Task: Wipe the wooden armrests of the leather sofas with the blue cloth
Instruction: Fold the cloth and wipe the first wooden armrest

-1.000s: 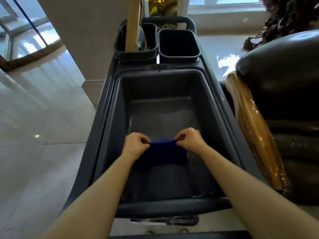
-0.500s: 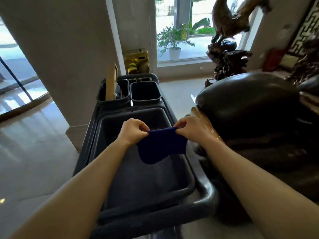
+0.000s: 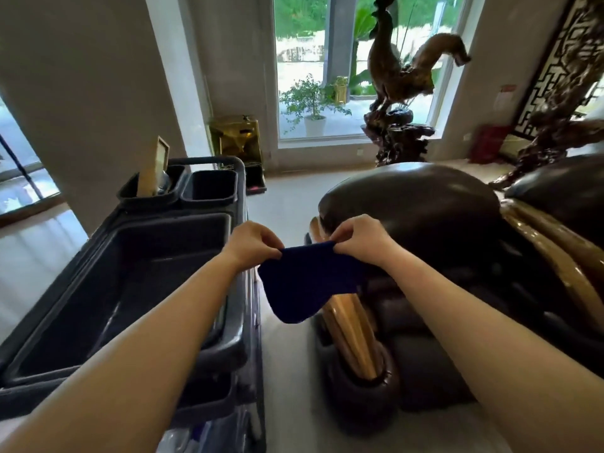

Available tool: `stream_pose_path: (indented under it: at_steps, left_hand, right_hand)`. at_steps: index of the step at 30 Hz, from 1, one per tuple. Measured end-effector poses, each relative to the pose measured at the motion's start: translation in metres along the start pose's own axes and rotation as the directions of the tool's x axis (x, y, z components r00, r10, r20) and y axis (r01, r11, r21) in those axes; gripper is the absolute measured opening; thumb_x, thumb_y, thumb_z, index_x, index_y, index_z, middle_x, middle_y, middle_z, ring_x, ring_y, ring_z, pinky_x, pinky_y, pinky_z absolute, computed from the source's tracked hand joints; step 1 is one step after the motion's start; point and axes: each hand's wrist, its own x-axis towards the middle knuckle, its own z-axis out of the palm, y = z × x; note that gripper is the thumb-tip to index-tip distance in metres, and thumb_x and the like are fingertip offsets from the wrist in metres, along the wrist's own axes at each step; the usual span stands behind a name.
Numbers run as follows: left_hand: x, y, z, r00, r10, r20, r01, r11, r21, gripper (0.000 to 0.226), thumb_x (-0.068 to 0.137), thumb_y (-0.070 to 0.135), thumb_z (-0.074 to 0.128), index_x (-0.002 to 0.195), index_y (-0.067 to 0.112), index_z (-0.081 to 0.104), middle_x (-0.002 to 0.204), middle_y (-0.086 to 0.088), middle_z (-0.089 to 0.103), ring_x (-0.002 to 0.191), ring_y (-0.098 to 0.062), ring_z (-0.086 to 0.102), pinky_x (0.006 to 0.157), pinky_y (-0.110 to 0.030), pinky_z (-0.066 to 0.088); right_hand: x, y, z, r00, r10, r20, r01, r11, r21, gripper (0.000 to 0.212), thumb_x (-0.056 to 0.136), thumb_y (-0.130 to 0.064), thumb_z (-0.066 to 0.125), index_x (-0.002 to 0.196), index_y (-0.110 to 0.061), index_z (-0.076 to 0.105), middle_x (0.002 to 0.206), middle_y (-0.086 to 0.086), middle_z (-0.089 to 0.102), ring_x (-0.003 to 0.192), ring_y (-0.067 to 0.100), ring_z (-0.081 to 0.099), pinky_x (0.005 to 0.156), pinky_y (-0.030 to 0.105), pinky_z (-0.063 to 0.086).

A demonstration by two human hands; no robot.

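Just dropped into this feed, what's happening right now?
A person holds the blue cloth by its top edge, the left hand and right hand each pinching a corner so it hangs open in the air. It sits between the grey cleaning cart on the left and the dark leather sofa on the right, in front of the wooden armrest. The cloth does not look pressed on the wood yet, so wiping has not begun.

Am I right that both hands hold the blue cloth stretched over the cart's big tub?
Not quite. Both the left hand and right hand grip the blue cloth, but the head view shows it beside the cart, hanging before the sofa's wooden armrest.
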Motion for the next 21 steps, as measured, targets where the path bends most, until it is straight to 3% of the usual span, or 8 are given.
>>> stream_pose_path:
  at_steps: [8, 13, 19, 21]
  left_hand:
    - [0.017, 0.026, 0.095, 0.996, -0.06, 0.072, 0.061, 0.998, -0.015, 0.013, 0.069, 0.005, 0.069, 0.075, 0.015, 0.075, 0.065, 0.006, 0.067, 0.065, -0.007, 0.063, 0.062, -0.019, 0.048]
    - [0.052, 0.015, 0.149, 0.99, -0.101, 0.096, 0.102, 0.995, -0.007, 0.015, 0.067, 0.003, 0.069, 0.075, 0.014, 0.076, 0.068, -0.002, 0.069, 0.069, -0.015, 0.065, 0.068, -0.028, 0.054]
    - [0.124, -0.019, 0.211, 0.973, -0.169, 0.155, 0.173, 0.985, -0.01, 0.014, 0.07, 0.006, 0.07, 0.081, 0.012, 0.076, 0.073, -0.002, 0.07, 0.072, -0.014, 0.066, 0.069, -0.023, 0.053]
    - [0.152, -0.038, 0.236, 0.964, -0.202, 0.172, 0.206, 0.979, -0.008, 0.015, 0.071, 0.005, 0.069, 0.08, 0.014, 0.076, 0.07, 0.003, 0.069, 0.069, -0.008, 0.065, 0.062, -0.015, 0.05]
  right_hand:
    - [-0.016, 0.099, -0.018, 0.995, 0.078, 0.057, -0.081, 0.995, 0.05, 0.014, 0.073, -0.01, 0.068, 0.076, -0.024, 0.071, 0.074, -0.01, 0.065, 0.074, 0.009, 0.064, 0.058, 0.018, 0.049]
    - [0.0, 0.159, -0.001, 0.985, 0.141, 0.099, -0.148, 0.986, 0.074, 0.026, 0.074, -0.012, 0.07, 0.066, -0.035, 0.061, 0.074, -0.013, 0.063, 0.071, 0.003, 0.061, 0.055, 0.014, 0.043]
    - [0.056, 0.239, 0.028, 0.967, 0.194, 0.166, -0.212, 0.972, 0.099, 0.027, 0.075, -0.014, 0.07, 0.068, -0.038, 0.059, 0.074, -0.015, 0.062, 0.069, -0.001, 0.061, 0.05, 0.009, 0.042]
    - [0.081, 0.271, 0.045, 0.956, 0.206, 0.209, -0.231, 0.968, 0.102, 0.028, 0.075, -0.014, 0.07, 0.068, -0.039, 0.059, 0.073, -0.015, 0.062, 0.069, -0.001, 0.061, 0.05, 0.009, 0.043]
